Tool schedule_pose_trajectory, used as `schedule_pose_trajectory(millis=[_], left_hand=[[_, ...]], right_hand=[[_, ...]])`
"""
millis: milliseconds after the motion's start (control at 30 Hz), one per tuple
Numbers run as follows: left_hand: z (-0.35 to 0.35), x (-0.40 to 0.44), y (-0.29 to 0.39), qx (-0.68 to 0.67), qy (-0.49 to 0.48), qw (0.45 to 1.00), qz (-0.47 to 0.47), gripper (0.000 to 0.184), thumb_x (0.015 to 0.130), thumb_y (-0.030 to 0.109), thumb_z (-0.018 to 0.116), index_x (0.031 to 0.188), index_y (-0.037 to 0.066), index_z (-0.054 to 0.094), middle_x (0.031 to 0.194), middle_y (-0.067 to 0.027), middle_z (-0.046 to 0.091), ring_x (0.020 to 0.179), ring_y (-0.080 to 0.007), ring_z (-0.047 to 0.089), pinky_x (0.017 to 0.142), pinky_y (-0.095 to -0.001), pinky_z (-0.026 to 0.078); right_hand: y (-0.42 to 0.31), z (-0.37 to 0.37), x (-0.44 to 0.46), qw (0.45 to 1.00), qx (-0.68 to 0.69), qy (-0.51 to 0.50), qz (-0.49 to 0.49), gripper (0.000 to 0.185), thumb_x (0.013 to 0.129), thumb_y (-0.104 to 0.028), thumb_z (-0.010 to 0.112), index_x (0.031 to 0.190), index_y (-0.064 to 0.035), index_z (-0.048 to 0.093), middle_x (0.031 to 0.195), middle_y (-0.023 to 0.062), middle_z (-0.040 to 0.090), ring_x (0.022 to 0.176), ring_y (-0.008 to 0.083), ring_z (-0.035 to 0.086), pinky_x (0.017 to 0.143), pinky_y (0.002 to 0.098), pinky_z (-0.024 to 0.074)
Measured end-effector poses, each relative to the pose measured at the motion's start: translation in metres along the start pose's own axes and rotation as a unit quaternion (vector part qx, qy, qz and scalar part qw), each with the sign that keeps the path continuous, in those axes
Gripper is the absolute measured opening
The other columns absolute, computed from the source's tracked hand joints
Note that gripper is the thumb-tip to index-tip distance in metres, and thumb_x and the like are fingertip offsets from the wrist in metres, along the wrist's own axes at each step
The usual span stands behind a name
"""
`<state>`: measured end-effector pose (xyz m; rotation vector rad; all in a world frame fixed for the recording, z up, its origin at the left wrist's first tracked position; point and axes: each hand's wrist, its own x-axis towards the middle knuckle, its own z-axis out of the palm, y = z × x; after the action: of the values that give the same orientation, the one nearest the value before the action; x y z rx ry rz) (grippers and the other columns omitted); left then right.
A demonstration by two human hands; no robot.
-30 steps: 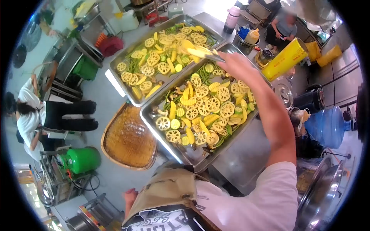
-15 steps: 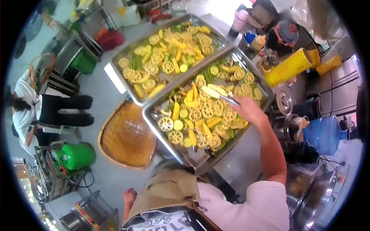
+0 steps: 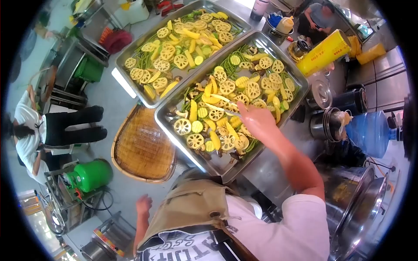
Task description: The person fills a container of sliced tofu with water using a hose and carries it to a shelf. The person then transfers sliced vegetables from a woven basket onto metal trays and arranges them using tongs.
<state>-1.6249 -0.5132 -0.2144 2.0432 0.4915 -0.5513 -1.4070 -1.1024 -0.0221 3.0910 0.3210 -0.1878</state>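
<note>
My right hand [image 3: 253, 118] grips a pair of tongs [image 3: 226, 110] over the nearer metal tray [image 3: 167, 126]. The tongs' two arms are apart, their tips among yellow crinkle-cut strips and lotus root slices [image 3: 216, 115]. Green beans [image 3: 250, 52], zucchini rounds [image 3: 197, 126] and dark mushroom pieces also lie in this tray. Touching it at the upper left is a second metal tray [image 3: 150, 103] of similar vegetables. Down at my left side hangs my left hand [image 3: 143, 203], slightly blurred, fingers loosely bent and nothing visible in them.
A woven basket [image 3: 143, 148] sits left of the trays. A green gas cylinder [image 3: 90, 175] and a person in a white shirt [image 3: 28, 111] are farther left. On the right are a yellow roll [image 3: 324, 52], a blue water jug [image 3: 370, 132] and large pots [image 3: 348, 187]. Another person sits at upper right.
My right hand and the tongs have moved left and toward me over the nearer tray. The view has shifted, so the trays appear higher. My left hand has risen slightly in view.
</note>
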Motion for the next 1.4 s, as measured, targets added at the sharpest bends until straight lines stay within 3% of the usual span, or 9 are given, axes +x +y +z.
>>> schedule_pose_trajectory(millis=[300,400,533,767,800,900,1000,1267,1400], left_hand=[[0.011,-0.015,-0.014,0.069,-0.018,0.997,-0.007,0.034,0.079,0.011,0.057,0.111,-0.001,0.062,0.077,-0.0083,0.062,0.065,-0.0146,0.059,0.051,-0.0258,0.044],[0.019,-0.009,-0.114,-0.099,-0.03,0.979,-0.175,0.033,0.077,0.009,0.057,0.108,-0.001,0.062,0.077,-0.0095,0.062,0.065,-0.0151,0.06,0.049,-0.0259,0.044],[0.022,-0.016,-0.063,-0.129,0.018,0.955,-0.266,0.033,0.076,0.007,0.056,0.108,-0.001,0.061,0.076,-0.0093,0.062,0.064,-0.015,0.06,0.048,-0.0255,0.042],[0.013,-0.019,-0.084,-0.072,0.045,0.996,-0.041,0.036,0.078,0.007,0.053,0.112,-0.003,0.059,0.077,-0.0091,0.063,0.065,-0.0159,0.059,0.051,-0.0272,0.045],[0.009,-0.029,-0.077,-0.051,0.041,0.997,-0.039,0.036,0.078,0.007,0.054,0.111,-0.003,0.059,0.078,-0.0093,0.063,0.065,-0.016,0.06,0.051,-0.0277,0.046],[0.001,-0.046,-0.075,-0.021,0.037,0.997,-0.069,0.035,0.079,0.008,0.053,0.112,-0.002,0.059,0.081,-0.0098,0.063,0.068,-0.0174,0.059,0.054,-0.0295,0.046],[-0.001,-0.066,-0.071,-0.015,0.025,0.992,-0.119,0.034,0.079,0.009,0.053,0.112,-0.001,0.059,0.084,-0.0102,0.062,0.071,-0.0188,0.059,0.057,-0.0312,0.046],[0.009,-0.083,-0.042,-0.009,0.001,0.982,-0.188,0.032,0.082,0.011,0.052,0.112,0.003,0.059,0.093,-0.0113,0.062,0.08,-0.0225,0.059,0.065,-0.0358,0.047],[0.008,-0.079,-0.03,0.005,-0.007,0.982,-0.19,0.031,0.083,0.013,0.051,0.112,0.004,0.059,0.098,-0.0119,0.061,0.084,-0.0243,0.059,0.069,-0.0381,0.047]], right_hand=[[0.023,-0.039,0.009,0.996,0.027,-0.086,0.003,0.037,0.088,-0.026,0.057,0.121,-0.0097,0.052,0.082,0.0134,0.064,0.072,0.0321,0.063,0.062,0.0449,0.0492],[0.016,-0.079,0.042,0.999,0.044,-0.002,0.009,0.034,0.09,-0.025,0.056,0.116,-0.0037,0.051,0.078,0.0113,0.063,0.069,0.0301,0.064,0.057,0.042,0.0505],[0.028,-0.087,0.099,0.985,0.125,0.105,0.051,0.035,0.093,-0.027,0.053,0.117,-0.0024,0.05,0.087,0.0163,0.062,0.072,0.0296,0.063,0.062,0.0422,0.0514],[0.021,-0.066,0.171,0.992,0.048,-0.035,0.111,0.035,0.099,-0.023,0.039,0.119,0.0048,0.047,0.079,0.014,0.059,0.059,0.0207,0.058,0.042,0.031,0.0482],[0.014,-0.06,0.187,0.971,0.171,-0.077,0.148,0.038,0.098,-0.02,0.039,0.126,0.0059,0.041,0.077,0.0142,0.058,0.058,0.0189,0.056,0.041,0.0304,0.0472],[0.006,-0.025,0.25,0.992,0.027,-0.063,0.104,0.052,0.093,-0.003,0.04,0.143,0.0031,0.026,0.087,0.0156,0.063,0.071,0.0255,0.063,0.054,0.0365,0.0528],[0.014,-0.021,0.29,0.986,0.038,-0.055,0.151,0.036,0.093,-0.011,0.041,0.126,-0.0012,0.05,0.101,0.0166,0.067,0.092,0.0314,0.066,0.074,0.0436,0.0535],[0.111,-0.001,0.314,0.939,0.086,0.013,0.332,0.028,0.091,-0.013,0.046,0.109,-0.0044,0.065,0.11,0.0161,0.065,0.101,0.0316,0.064,0.083,0.0409,0.052],[0.122,0.007,0.325,0.952,0.085,0.012,0.293,0.047,0.091,-0.01,0.049,0.136,0.0014,0.04,0.112,0.0185,0.064,0.098,0.0287,0.065,0.075,0.0403,0.0544]])
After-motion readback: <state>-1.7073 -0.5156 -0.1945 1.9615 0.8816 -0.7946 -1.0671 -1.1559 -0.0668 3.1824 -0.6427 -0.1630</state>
